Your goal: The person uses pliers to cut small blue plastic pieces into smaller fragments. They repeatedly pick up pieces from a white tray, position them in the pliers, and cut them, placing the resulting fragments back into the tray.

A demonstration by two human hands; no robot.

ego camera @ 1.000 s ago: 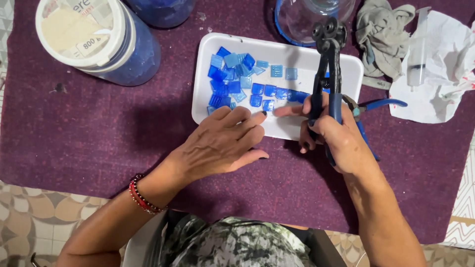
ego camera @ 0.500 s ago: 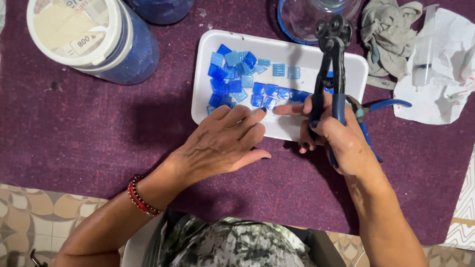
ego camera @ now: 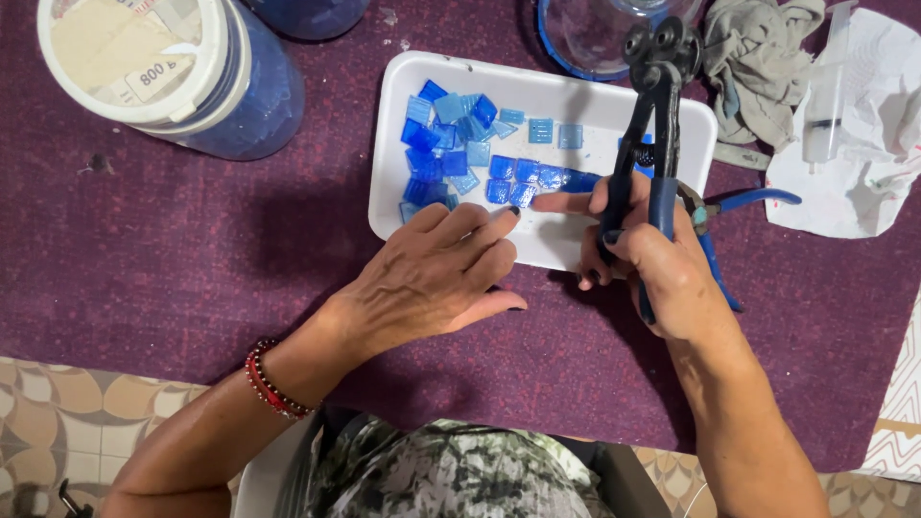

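A white rectangular tray (ego camera: 595, 101) on purple felt holds several square blue glass tiles (ego camera: 459, 144). My left hand (ego camera: 432, 278) lies palm down at the tray's near edge, fingers apart, with its fingertips touching the tiles closest to me. My right hand (ego camera: 648, 259) grips the blue handles of wheeled tile nippers (ego camera: 652, 115), held upright over the tray's right side. Its index finger stretches left onto a row of tiles (ego camera: 537, 177).
A white-lidded jar (ego camera: 163, 67) of blue material stands at top left. A clear glass vessel (ego camera: 600, 34) sits behind the tray. A grey rag (ego camera: 753, 67), white paper with a syringe (ego camera: 835, 105) and blue-handled pliers (ego camera: 734, 206) lie right.
The view has shifted slightly. Both hands stay at the tray's near edge, and my right index finger still rests on the tile row.
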